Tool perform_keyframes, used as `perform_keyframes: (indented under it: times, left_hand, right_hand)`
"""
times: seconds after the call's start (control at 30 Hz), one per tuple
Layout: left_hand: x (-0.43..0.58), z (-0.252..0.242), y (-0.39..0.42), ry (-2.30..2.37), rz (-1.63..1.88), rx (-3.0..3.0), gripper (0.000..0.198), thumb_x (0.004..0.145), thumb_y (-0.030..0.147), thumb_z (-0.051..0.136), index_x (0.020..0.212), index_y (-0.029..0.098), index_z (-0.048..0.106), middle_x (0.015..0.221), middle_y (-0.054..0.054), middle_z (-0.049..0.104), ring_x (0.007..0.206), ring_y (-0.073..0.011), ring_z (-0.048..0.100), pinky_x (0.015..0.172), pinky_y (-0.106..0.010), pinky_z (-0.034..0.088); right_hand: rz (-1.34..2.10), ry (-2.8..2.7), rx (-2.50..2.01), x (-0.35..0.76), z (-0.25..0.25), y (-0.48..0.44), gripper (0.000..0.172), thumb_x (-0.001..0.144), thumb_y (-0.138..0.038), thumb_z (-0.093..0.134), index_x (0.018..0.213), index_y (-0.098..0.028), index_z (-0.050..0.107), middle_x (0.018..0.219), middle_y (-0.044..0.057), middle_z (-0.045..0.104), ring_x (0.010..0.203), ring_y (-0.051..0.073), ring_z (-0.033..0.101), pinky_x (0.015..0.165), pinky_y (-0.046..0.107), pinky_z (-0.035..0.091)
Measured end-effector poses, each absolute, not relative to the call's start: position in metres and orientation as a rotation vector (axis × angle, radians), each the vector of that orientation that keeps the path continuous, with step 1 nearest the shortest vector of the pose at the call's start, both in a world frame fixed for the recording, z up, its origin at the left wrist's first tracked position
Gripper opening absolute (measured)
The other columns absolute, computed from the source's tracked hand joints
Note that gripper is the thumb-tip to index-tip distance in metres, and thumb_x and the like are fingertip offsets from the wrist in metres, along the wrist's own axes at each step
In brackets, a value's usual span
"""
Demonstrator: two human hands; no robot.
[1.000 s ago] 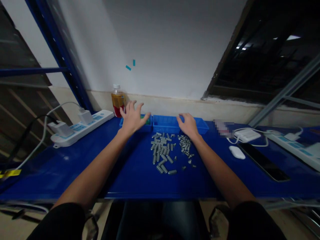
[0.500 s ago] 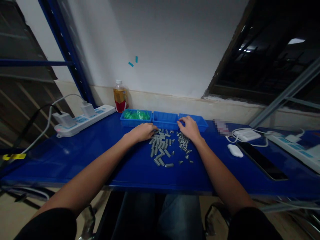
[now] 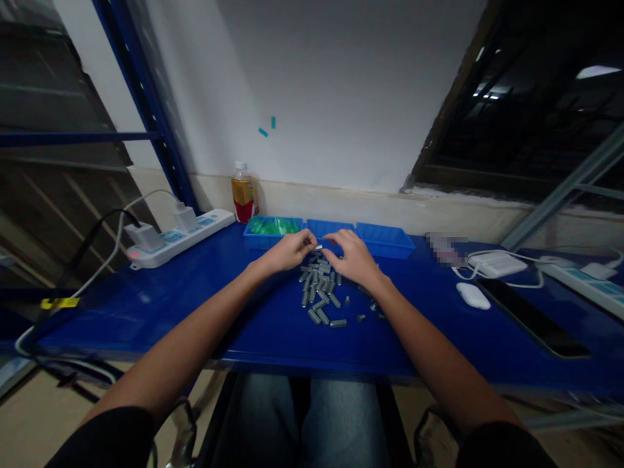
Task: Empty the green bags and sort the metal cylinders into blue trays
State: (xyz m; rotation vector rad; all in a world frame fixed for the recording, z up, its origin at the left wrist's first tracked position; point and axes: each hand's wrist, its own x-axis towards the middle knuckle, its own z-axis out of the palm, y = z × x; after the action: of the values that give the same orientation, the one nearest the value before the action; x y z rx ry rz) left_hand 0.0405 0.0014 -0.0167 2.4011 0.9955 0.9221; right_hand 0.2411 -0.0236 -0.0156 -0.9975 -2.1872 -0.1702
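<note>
Above the back of a pile of short grey metal rods (image 3: 319, 281), my left hand (image 3: 292, 249) pinches one short metal rod (image 3: 318, 247), its bright end sticking out to the right. My right hand (image 3: 351, 257) faces it from close by. Its thumb and curled fingers are apart, with a gap showing; anything tiny at the fingertips is too small to make out. Small metal screws (image 3: 373, 305) lie partly hidden beneath my right hand and wrist. Behind both hands stands a blue divided bin (image 3: 387, 242); its left compartment contains green plastic-like items (image 3: 273, 225).
A drink bottle (image 3: 244, 194) stands by the wall, with a white power strip (image 3: 182, 238) to its left. On the right lie a white earphone case (image 3: 472, 295), a black phone (image 3: 533, 318), a white charger with cable (image 3: 497, 264) and another power strip (image 3: 585, 283).
My left hand has lifted a metal rod off the pile. My right hand has moved left from the screws to face it. The view has shifted slightly.
</note>
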Motion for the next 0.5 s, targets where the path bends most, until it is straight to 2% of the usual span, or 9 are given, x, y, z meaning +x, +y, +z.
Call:
perform_keyframes:
  times: [0.13, 0.23, 0.33, 0.5]
  left_hand:
    - [0.046, -0.023, 0.002, 0.909, 1.068, 2.224, 0.007, 0.086, 0.020, 0.044, 0.091, 0.019, 0.038, 0.063, 0.005, 0.047, 0.055, -0.0103, 0.047, 0.055, -0.022, 0.037]
    - [0.048, -0.025, 0.002, 0.886, 1.090, 2.178, 0.007, 0.089, 0.023, 0.041, 0.092, 0.019, 0.037, 0.063, 0.006, 0.048, 0.054, -0.0103, 0.048, 0.055, -0.022, 0.039]
    - [0.048, -0.025, 0.000, 0.974, 1.044, 2.248, 0.012, 0.092, 0.026, 0.036, 0.098, 0.018, 0.043, 0.070, 0.001, 0.057, 0.059, -0.0121, 0.054, 0.059, -0.024, 0.042]
    - [0.045, -0.034, 0.005, 1.220, 0.741, 2.661, 0.015, 0.083, 0.020, 0.051, 0.091, 0.016, 0.062, 0.084, -0.006, 0.066, 0.078, -0.0183, 0.061, 0.072, -0.027, 0.045]
  right_hand:
    - [-0.082, -2.192, -0.873, 0.225, -0.022, -0.029, 0.013, 0.086, -0.020, 0.053, 0.096, -0.018, 0.060, 0.092, 0.008, 0.060, 0.090, 0.022, 0.053, 0.081, 0.034, 0.043]
    - [-0.103, -2.147, -0.875, 0.224, -0.025, -0.025, 0.012, 0.088, -0.020, 0.050, 0.094, -0.017, 0.059, 0.090, 0.008, 0.060, 0.089, 0.022, 0.054, 0.080, 0.034, 0.043]
    - [-0.149, -2.075, -0.936, 0.232, -0.029, -0.015, 0.013, 0.089, -0.022, 0.048, 0.092, -0.017, 0.060, 0.087, 0.008, 0.060, 0.086, 0.022, 0.054, 0.078, 0.033, 0.043]
    - [-0.200, -1.854, -1.169, 0.257, -0.037, 0.008, 0.012, 0.084, -0.020, 0.051, 0.091, -0.016, 0.060, 0.083, 0.008, 0.060, 0.080, 0.021, 0.055, 0.075, 0.032, 0.043]
